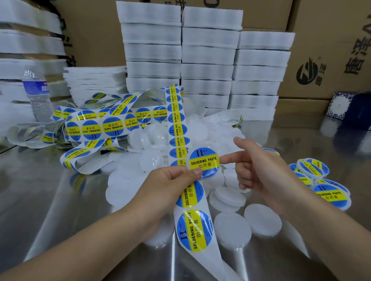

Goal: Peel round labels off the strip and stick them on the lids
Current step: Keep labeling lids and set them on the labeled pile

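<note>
1. The left hand holds one white lid up above the table. Its thumb is pressed on the lower left edge of the lid, and the other fingers are curled behind.
2. A round blue and yellow label with the words "SOLDERING PASTE" sits on the top of this lid and faces the camera.
3. The right hand is just beside the lid, on its right. Its index finger is stretched out and touches the right edge of the label. The thumb points up, the other fingers are bent and hold nothing.
4. The two hands are near each other, with only the lid between them.
5. The strip of labels passes behind the lid and through the left hand's grip. It goes on down to the near edge of the table, and far up it joins a loose heap of loops.
6. Plain lids lie in a pile under and around the hands.
7. Finished lids with labels lie to the right of the right hand.
8. Behind them stand white foam packs, a water bottle and cardboard boxes.
</note>
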`<act>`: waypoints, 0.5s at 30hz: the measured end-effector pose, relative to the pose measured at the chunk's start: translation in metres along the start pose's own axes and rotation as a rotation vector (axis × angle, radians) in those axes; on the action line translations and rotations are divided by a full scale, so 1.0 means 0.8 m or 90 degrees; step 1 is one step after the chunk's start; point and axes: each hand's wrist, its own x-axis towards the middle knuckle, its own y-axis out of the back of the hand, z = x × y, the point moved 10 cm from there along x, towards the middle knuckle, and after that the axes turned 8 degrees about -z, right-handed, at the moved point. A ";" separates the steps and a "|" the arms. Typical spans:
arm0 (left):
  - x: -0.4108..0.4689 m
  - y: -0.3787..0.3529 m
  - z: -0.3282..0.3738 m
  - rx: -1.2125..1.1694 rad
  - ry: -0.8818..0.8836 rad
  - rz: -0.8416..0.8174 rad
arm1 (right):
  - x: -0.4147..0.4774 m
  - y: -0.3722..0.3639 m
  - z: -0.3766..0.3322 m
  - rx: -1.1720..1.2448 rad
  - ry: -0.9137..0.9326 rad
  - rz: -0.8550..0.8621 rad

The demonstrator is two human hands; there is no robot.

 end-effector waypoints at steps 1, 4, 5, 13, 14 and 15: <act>0.000 0.000 0.001 0.000 -0.001 0.002 | -0.001 0.000 -0.001 -0.004 0.004 0.004; -0.001 0.001 0.002 -0.001 -0.001 0.004 | -0.002 0.001 -0.007 -0.010 0.023 0.018; 0.000 0.001 0.002 0.001 0.001 0.004 | -0.002 0.001 -0.009 -0.011 0.029 0.025; 0.001 0.001 0.001 -0.006 0.004 -0.009 | -0.008 0.007 -0.017 -0.029 0.079 0.076; 0.001 0.001 0.001 -0.003 0.002 -0.012 | -0.009 0.010 -0.019 -0.026 0.088 0.084; 0.002 0.000 0.000 0.002 0.002 -0.017 | -0.010 0.012 -0.021 -0.026 0.096 0.088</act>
